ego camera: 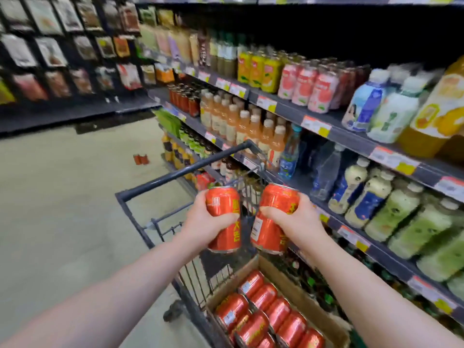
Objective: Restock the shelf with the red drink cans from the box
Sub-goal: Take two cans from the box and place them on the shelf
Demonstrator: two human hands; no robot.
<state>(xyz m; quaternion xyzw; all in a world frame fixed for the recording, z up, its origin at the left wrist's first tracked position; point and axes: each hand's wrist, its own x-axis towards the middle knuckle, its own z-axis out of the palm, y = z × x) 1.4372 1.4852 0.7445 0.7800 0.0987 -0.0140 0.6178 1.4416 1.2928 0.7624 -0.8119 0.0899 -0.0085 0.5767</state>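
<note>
Gripping near-upright left can (223,222) in left hand (200,221), right can (272,219) in right hand (295,217), fingers (203,198) curled round; shelf (351,139) at 2 o'clock, nearer right.

A pale floor (62,197) runs to a dark rack (62,114) — hung, it seems, with blurred snack packets (50,50).

Box (296,285) of cans (263,312) in the cart (175,175), shelves (351,136) right.

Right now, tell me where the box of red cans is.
Low in the head view, right of centre: the box sits in the shopping cart, with the drink shelves on its right.
</note>
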